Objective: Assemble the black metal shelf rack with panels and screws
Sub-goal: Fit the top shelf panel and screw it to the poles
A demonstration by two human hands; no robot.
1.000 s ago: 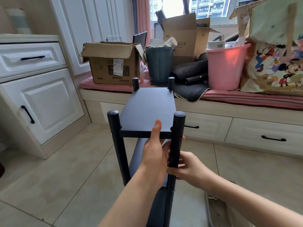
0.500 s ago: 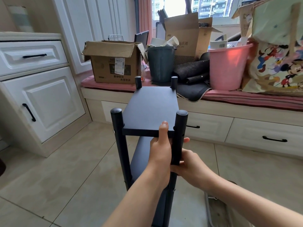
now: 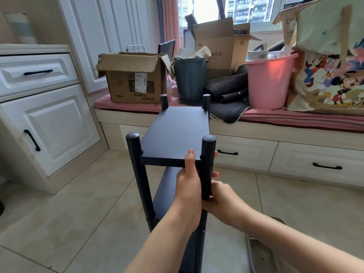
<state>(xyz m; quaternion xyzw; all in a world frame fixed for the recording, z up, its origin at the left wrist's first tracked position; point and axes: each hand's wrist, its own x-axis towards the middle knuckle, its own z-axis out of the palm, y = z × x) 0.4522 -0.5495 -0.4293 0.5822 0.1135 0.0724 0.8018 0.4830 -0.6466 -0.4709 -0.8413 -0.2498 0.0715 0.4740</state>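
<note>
A: Both hands are on the near right post (image 3: 207,166) of the black shelf rack (image 3: 173,154); the left hand (image 3: 189,184) sits at the near edge of the top panel (image 3: 177,133), thumb up against that edge, fingers curled in beside the post; the right hand (image 3: 218,196) wraps the post from the right, with fingertips (image 3: 214,174) showing past it.

B: So each one has a firm hold?

A: The right one plainly grips the post; the left one clasps the panel's edge right by the post, though the post hides how far its fingers go round.

B: Where does the rack stand?

A: Upright on the tiled floor (image 3: 69,213), just in front of the person; four round-capped posts rise above the top panel; a lower panel (image 3: 167,190) shows beneath it, between the near posts; the near left post (image 3: 137,174) is free of either hand.

B: And behind it?

A: A window bench (image 3: 275,134) with drawers and a pink cushion; on it, a brown cardboard box (image 3: 134,77), a dark grey bucket (image 3: 190,79) holding paper cups, rolled dark mats (image 3: 226,89), a pink bucket (image 3: 267,81) and a cartoon-print bag (image 3: 331,66); a white cabinet (image 3: 39,115) with black handles stands to the left.
</note>
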